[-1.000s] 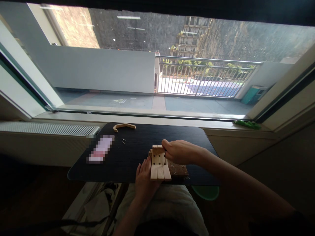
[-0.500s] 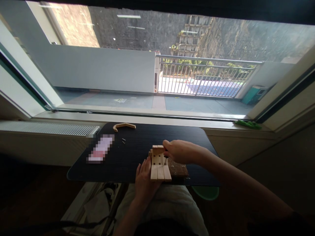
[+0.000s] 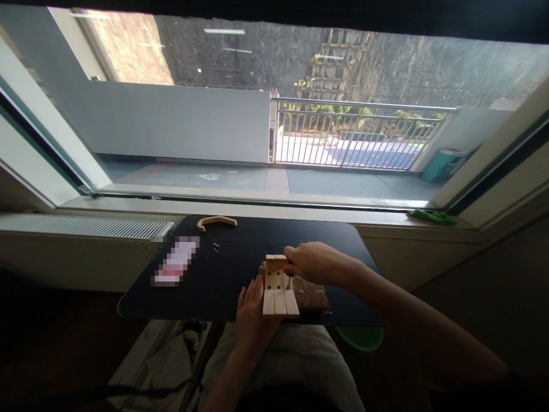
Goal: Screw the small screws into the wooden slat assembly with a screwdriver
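A small wooden assembly of light slats [image 3: 274,303], with dark round holes and a raised block at its far end, sits near the table's front edge. My left hand [image 3: 252,312] grips its left side, fingers lying along the edge; the thumb is hidden. My right hand [image 3: 315,262] is closed around a screwdriver [image 3: 289,281], its handle mostly covered by the fingers. The thin shaft points down to a spot on the right-hand slat. A brown, rough-textured block [image 3: 312,294] lies beneath and to the right of the slats.
On the dark table [image 3: 253,246] lie a curved wooden piece [image 3: 218,220] at the back and a few small screws [image 3: 215,247]. A blurred pink-white item [image 3: 178,260] is at the left. A green cloth [image 3: 431,217] rests on the windowsill; a radiator [image 3: 86,224] stands left.
The right hand has shifted very slightly over the screwdriver, whose tip stays at the same slat. The left hand and the wooden assembly look unmoved; the view has tilted a little.
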Demonstrator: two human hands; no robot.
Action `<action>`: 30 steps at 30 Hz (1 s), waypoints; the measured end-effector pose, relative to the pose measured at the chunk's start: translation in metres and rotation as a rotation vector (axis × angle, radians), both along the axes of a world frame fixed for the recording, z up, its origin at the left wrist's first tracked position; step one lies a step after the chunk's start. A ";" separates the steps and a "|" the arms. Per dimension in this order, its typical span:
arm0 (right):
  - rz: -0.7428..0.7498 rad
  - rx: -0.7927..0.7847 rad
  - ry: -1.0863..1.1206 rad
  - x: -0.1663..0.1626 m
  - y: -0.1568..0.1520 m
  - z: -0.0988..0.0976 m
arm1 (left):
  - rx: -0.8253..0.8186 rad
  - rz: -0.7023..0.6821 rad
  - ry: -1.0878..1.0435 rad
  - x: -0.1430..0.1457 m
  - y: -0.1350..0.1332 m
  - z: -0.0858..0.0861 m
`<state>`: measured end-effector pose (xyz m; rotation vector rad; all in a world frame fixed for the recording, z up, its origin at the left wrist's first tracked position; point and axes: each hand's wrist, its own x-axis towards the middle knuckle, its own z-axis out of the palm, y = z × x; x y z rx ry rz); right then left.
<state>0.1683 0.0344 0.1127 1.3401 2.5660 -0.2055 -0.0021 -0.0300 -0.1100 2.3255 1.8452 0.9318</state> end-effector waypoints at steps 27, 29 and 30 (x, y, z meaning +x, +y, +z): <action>0.030 0.042 -0.131 -0.013 0.002 0.010 | -0.024 0.014 -0.020 0.001 0.001 0.001; 0.017 0.036 -0.092 -0.012 0.001 0.007 | -0.026 0.015 -0.015 0.001 0.001 0.002; 0.010 0.035 -0.063 -0.011 0.001 0.005 | -0.029 0.009 -0.012 0.001 0.000 0.002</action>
